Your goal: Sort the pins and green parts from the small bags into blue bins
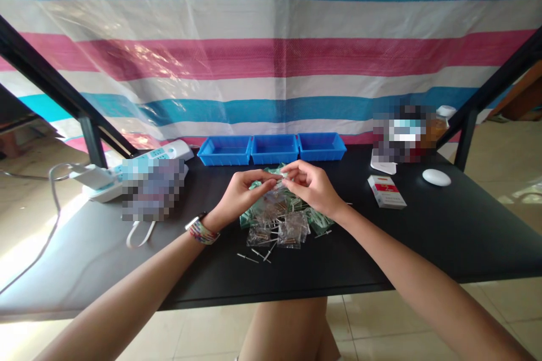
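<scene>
Above a pile on the black table, my left hand and my right hand meet fingertip to fingertip. Both are closed in a pinch around something small and whitish, too small to name. Beneath them lie several small clear plastic bags with thin metal pieces inside, mixed with green-tinted bags. Loose pop rivets with long thin stems are scattered at the front of the pile. A watch with a woven multicoloured band sits on my left wrist.
Three blue plastic bins stand in a row behind the pile. At left is a power strip with plugged-in chargers, a cable and a blurred object. On the right are a cigarette box, a white oval case and a bottle.
</scene>
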`<state>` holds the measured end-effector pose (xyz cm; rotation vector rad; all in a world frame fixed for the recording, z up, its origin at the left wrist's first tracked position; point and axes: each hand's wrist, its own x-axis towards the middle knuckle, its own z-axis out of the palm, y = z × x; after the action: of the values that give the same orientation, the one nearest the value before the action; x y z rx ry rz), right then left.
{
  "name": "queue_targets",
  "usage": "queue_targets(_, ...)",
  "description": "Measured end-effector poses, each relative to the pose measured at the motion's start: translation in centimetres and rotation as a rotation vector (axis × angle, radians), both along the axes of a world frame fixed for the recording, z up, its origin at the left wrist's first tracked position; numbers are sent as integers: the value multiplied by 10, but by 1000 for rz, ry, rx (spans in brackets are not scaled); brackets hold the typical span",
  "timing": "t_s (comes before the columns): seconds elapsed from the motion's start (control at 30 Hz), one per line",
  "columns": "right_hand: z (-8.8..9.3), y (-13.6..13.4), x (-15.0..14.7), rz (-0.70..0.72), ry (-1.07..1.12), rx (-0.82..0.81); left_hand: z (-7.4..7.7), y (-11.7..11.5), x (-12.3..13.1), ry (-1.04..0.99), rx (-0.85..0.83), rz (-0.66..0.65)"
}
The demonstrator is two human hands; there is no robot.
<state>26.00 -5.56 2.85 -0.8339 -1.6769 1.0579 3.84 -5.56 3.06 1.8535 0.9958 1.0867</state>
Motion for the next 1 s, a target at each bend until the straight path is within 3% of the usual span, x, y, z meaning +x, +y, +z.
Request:
queue_targets(0.1, 2, 3, 0, 69, 103, -140, 0, 0, 2, -49, -16, 58)
queue_targets(0.2, 3, 4, 0, 34, 172, -151, 0, 1, 1, -116, -23, 98)
queue_targets(0.43, 2, 5, 1, -1, 191, -114, 8, -3, -1, -43, -135, -34)
queue_targets(0.6, -1, 6, 3, 25, 165, 71, 11, -2, -1, -99, -170, -10)
queue_targets(0.83, 2, 0, 1, -12, -43, 296, 8, 2, -4, -167, -191, -25)
queue_targets(1.0, 0, 2, 2, -145, -195, 465, 3, 15, -11, -260, -145, 170)
